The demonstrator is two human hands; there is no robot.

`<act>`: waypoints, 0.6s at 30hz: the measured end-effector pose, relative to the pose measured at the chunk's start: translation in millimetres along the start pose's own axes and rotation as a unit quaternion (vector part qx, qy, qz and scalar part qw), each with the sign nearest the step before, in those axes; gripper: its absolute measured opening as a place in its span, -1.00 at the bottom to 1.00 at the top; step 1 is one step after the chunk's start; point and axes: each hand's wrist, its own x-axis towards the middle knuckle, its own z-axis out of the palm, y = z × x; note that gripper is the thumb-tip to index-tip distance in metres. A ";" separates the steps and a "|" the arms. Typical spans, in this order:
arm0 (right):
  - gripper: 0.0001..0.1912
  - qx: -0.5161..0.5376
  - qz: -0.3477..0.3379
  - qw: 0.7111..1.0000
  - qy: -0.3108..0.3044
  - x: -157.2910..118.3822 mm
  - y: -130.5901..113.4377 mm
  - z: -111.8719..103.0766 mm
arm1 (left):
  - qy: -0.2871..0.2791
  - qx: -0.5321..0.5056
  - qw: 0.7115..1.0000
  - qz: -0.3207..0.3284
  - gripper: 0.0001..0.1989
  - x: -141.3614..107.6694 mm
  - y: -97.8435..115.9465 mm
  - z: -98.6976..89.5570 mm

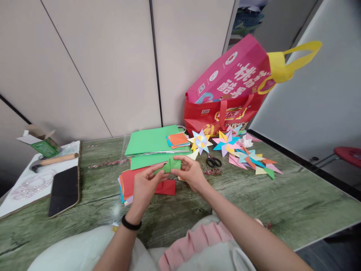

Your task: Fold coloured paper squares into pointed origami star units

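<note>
A small folded green paper piece (170, 165) is held between both hands, above the red paper. My left hand (147, 184) pinches its left side, with a black band on the wrist. Fingers and thumb of my right hand (190, 172) grip its right end. Below lies red paper (167, 187) on a stack of coloured sheets. Behind the hands are large green sheets (150, 140) with small orange and blue squares (178, 139) on top.
Folded paper stars (200, 142) and black scissors (213, 162) lie right of the sheets. A red bag (225, 113) holding a pink box (229, 71) stands behind. At left are a phone (64, 191), a wooden-handled tool (59, 159), beads (35, 184) and a small green box (45, 147).
</note>
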 end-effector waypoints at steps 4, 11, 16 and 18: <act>-0.54 -0.016 0.004 1.000 0.015 -1.0 -2.8 1.3 | -0.034 -0.039 0.998 -0.023 -0.55 -0.3 -0.3 -0.1; -0.55 -0.032 0.004 0.999 0.019 1.0 -2.4 -0.5 | -0.057 -0.022 0.998 -0.010 -0.52 -0.5 -0.1 0.6; -0.58 -0.053 -0.020 0.998 -0.026 -1.3 -1.6 0.0 | -0.029 0.053 0.998 0.025 -0.61 0.7 -1.5 0.7; -0.59 -0.056 -0.023 0.997 -0.042 -2.9 -2.7 1.4 | -0.014 0.064 0.997 0.031 -0.66 1.2 -2.1 0.8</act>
